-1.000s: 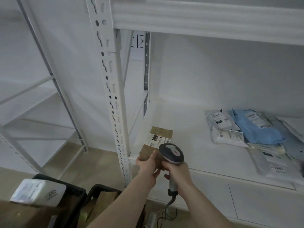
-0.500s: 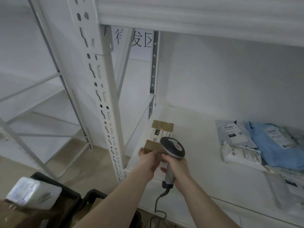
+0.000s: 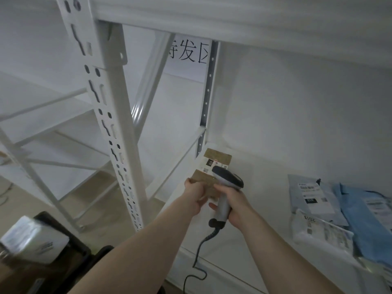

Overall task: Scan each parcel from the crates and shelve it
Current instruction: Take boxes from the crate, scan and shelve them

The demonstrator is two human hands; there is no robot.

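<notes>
Hidden / unclear: near end of the brown parcel (image 3: 214, 166) is covered by the left hand (image 3: 196, 196) and by the head of the scanner (image 3: 228, 181); only the far end and part of its white label show, the label print too small to read. Scanner's front window faces away, not visible. Its cable (image 3: 198, 253) runs down and off the lower edge of the frame. Black crate (image 3: 70, 232) in the lower left is cut off by the frame; the white parcel (image 3: 34, 239) on it is blurred. Bagged parcels (image 3: 318, 200) at right run past the right edge. Wall sign (image 3: 188, 53) is partly behind the shelf upright.

Grip: left hand closed on the near end of the brown parcel, which sits at the left end of the shelf (image 3: 254, 209), centre of frame; whether it rests on the board or is held just above it cannot be told. Right hand (image 3: 233, 202) wrapped around the scanner handle, head just over the parcel label.

Versus the earlier frame: parcel lies further back toward the rear upright; view tilted up, so more of the sign shows and the bagged parcels sit nearer the right edge.
</notes>
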